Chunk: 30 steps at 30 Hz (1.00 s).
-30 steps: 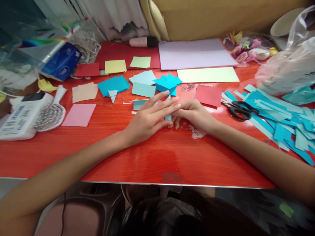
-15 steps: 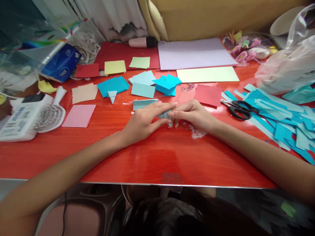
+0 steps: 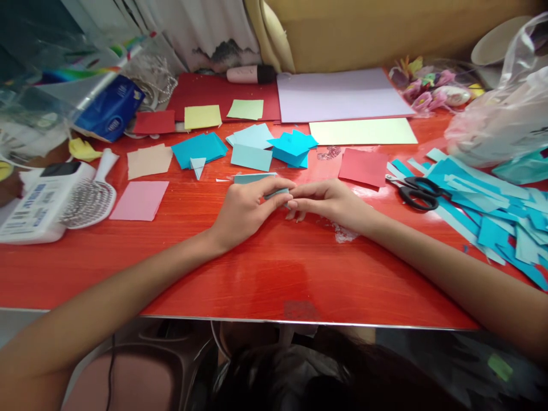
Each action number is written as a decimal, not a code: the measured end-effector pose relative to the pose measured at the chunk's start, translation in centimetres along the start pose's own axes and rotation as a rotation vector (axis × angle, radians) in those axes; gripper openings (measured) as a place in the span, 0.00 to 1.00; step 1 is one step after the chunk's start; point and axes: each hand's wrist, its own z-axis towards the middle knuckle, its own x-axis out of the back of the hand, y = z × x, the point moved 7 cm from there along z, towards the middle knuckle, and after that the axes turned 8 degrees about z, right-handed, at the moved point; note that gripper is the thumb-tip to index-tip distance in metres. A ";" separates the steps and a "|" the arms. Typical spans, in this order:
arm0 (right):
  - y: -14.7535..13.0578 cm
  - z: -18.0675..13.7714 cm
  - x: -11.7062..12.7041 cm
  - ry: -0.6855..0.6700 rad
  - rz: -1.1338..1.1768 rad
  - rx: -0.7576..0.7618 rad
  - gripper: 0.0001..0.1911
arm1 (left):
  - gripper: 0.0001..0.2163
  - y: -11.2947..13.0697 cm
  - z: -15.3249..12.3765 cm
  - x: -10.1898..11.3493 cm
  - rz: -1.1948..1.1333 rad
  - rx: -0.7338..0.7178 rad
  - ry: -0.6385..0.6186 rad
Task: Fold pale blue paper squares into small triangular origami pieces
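Note:
Between thumb and fingers my left hand [image 3: 246, 212] pinches a small folded piece of light blue paper [image 3: 277, 193], mostly covered by the fingers. My right hand [image 3: 336, 201] meets it from the right, thumb and index finger closed together at the paper's edge. Just behind the hands lie a pale blue sheet [image 3: 252, 178] and a light teal square [image 3: 251, 158]. A bright blue folded paper stack [image 3: 294, 149] stands beyond my fingertips. A small pale folded triangle [image 3: 197, 166] rests against the blue squares [image 3: 200, 150].
Black-handled scissors [image 3: 417, 193] lie right of my right hand, beside a heap of blue paper strips [image 3: 492, 205]. A red square [image 3: 362, 168] is nearer. At the left are a pink square [image 3: 139, 200], a hairbrush [image 3: 92, 197] and a white box [image 3: 36, 208].
My left thumb has moved up over the folded paper, which now shows less and sits slightly higher and further left. My right fingertips have shifted slightly left.

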 end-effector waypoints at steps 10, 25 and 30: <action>-0.4 -0.1 -0.1 0.137 -0.417 0.094 0.12 | 0.07 -1.9 0.2 0.1 -0.261 0.244 0.057; -1.1 -1.1 -0.9 0.245 -0.990 0.272 0.19 | 0.10 -1.9 0.3 -0.2 -0.307 0.257 0.011; -1.1 -1.2 -1.2 0.241 -1.059 0.292 0.22 | 0.11 -2.0 0.3 -0.3 -0.276 0.266 -0.007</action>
